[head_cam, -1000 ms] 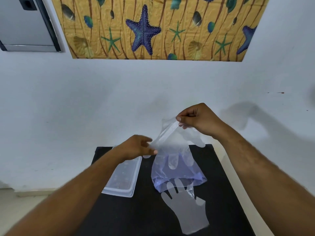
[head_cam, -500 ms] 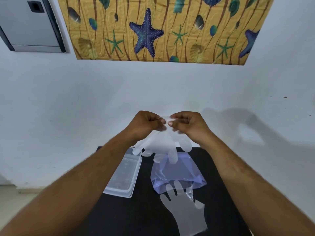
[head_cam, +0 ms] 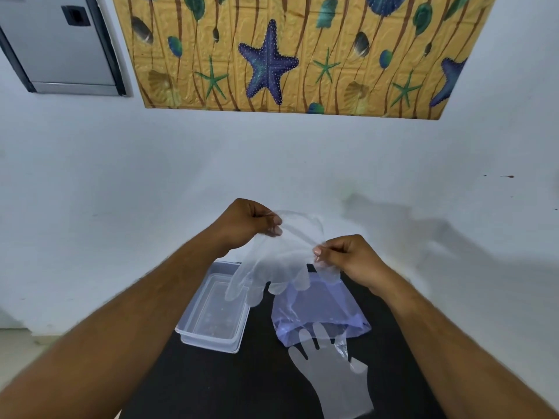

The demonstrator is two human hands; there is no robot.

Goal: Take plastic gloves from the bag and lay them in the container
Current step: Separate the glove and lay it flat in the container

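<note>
1. Two hands are pinching one clear glove (head_cam: 278, 264) by its cuff, up in the air: left hand (head_cam: 246, 226) farther, right hand (head_cam: 348, 255) nearer.
2. Glove fingers are dangling over the far end of the open container (head_cam: 211, 337), at left on the black worktop (head_cam: 211, 385).
3. Purple bag (head_cam: 320, 309) is lying right of the container.
4. Second glove (head_cam: 335, 385) is lying flat, near of the bag, fingertips overlapping its edge.

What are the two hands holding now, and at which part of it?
A clear thin plastic glove, pinched at its cuff edge by the left hand and right hand; its fingers hang down.
</note>
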